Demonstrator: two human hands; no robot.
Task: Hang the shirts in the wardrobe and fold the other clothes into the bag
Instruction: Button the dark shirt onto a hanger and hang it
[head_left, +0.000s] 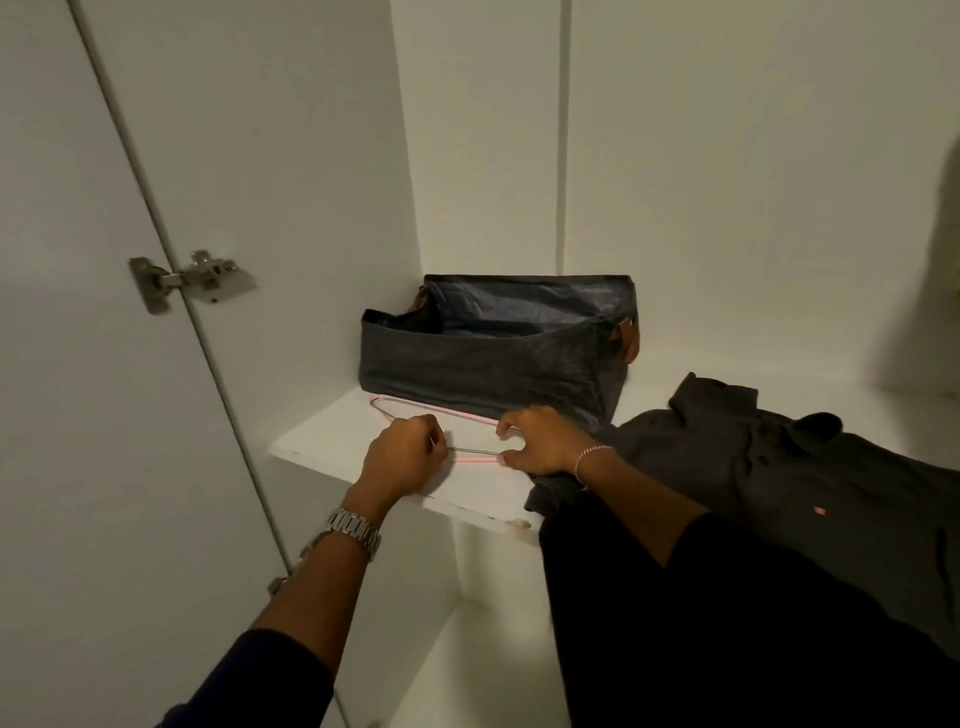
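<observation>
single head cam, wide-angle, looks forward and down from above into the wardrobe, close over the shelf (332, 441) with both forearms entering from the bottom edge

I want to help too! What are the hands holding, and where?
Both hold the pink hanger: left hand pinches its metal hook, right hand grips its end.

White shelf (332, 441): bag (483, 358), hanger (415, 408), shirt (779, 462).
</observation>
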